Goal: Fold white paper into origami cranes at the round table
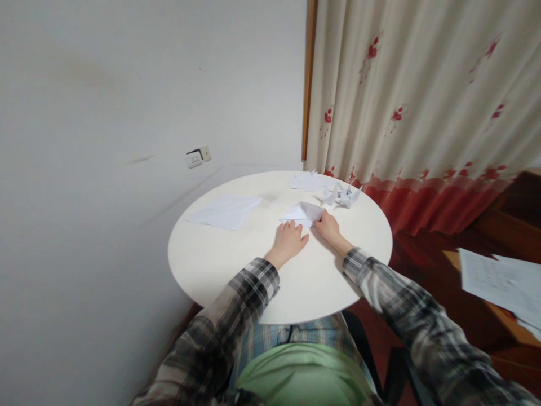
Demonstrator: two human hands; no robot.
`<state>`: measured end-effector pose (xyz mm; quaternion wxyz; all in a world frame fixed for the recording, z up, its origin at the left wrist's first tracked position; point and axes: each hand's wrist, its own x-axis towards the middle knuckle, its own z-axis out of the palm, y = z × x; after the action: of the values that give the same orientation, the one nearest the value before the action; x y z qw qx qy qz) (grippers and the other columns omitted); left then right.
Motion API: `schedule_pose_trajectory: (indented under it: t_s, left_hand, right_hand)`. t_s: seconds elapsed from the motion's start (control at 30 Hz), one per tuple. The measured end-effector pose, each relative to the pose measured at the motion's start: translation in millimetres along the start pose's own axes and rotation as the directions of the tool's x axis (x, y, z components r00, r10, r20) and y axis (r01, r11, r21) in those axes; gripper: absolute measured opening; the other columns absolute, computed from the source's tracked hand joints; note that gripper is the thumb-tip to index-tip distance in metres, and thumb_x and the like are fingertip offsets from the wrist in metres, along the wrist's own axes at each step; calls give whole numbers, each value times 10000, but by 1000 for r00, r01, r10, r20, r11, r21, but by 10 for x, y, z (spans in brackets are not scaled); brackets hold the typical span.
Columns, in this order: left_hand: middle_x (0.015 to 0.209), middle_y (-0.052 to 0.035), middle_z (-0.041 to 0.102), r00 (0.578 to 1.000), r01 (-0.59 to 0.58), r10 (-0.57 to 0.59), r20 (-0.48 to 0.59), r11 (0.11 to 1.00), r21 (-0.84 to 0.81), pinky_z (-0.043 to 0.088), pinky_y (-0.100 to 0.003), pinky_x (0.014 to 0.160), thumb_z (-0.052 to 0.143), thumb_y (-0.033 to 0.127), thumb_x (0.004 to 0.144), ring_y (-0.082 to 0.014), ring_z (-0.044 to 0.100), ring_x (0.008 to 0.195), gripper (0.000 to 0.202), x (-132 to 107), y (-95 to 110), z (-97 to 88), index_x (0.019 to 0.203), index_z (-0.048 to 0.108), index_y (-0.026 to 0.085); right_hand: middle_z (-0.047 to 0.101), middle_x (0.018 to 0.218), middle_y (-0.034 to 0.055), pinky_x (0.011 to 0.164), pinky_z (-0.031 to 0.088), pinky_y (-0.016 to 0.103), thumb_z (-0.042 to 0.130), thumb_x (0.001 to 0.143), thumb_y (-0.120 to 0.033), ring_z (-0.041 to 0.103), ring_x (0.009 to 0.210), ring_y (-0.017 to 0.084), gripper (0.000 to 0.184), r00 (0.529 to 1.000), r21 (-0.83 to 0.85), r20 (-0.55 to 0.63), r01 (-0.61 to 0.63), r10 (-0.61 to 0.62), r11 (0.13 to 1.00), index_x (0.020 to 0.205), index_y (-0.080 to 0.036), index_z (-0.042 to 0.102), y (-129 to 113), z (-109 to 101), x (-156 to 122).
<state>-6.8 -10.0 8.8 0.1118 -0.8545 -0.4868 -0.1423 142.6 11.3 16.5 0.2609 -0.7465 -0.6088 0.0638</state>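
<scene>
A partly folded sheet of white paper (299,212) lies on the round white table in front of me, with its right part lifted. My right hand (328,226) is closed on the paper's right corner, fingers and thumb pinched together. At the paper's near left edge rests my left hand (289,242), palm down, its fingers laid out and the thumb apart. Just beyond my right hand stand several folded white paper figures (341,195), perhaps cranes; their exact shapes are hard to make out.
The white table (211,265) bears a flat paper sheet (226,211) at the left and more white paper (307,180) at the far edge. A wall with a socket (194,159) is on the left, a curtain (414,101) behind. Written sheets (499,282) lie on wooden furniture at right.
</scene>
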Motion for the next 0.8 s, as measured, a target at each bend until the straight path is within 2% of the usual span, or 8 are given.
schedule_pose_trajectory:
  t_s: [0.17, 0.53, 0.67, 0.8]
  left_hand:
    - [1121, -118, 521, 999, 30, -29, 16, 999, -23, 321, -416, 900, 357, 480, 843, -266, 456, 1072, 424, -5, -43, 3, 1106, 520, 190]
    - [1096, -133, 523, 1000, -5, 5, -2, 1000, 3, 342, -406, 890, 349, 463, 854, -263, 463, 1052, 432, -4, -37, 13, 1126, 521, 175]
    - [1116, -139, 508, 1000, -18, 18, 14, 1000, 8, 356, -407, 874, 341, 438, 863, -276, 454, 1075, 439, -3, -29, 24, 1222, 462, 215]
    - [1092, -134, 523, 999, -32, 32, 0, 999, 19, 347, -419, 886, 337, 437, 864, -272, 473, 1054, 433, -3, -29, 25, 1208, 483, 218]
  right_hand:
    - [633, 994, 119, 704, 417, 281, 468, 761, -213, 589, 926, 239, 335, 1000, 2, -2, -2, 2, 1000, 1086, -131, 470, 13, 10, 13]
    - [658, 899, 48, 621, 378, 230, 655, 686, -325, 598, 809, 168, 421, 999, 116, 11, 41, -43, 992, 1041, -173, 488, 65, 26, 43]
    - [660, 882, 35, 612, 368, 225, 665, 680, -327, 596, 795, 159, 412, 998, 124, 18, 57, -60, 991, 1029, -179, 503, 71, 24, 47]
    - [657, 908, 55, 626, 372, 227, 637, 709, -314, 593, 812, 163, 362, 998, 96, 20, 56, -59, 994, 1019, -166, 523, 74, 32, 52]
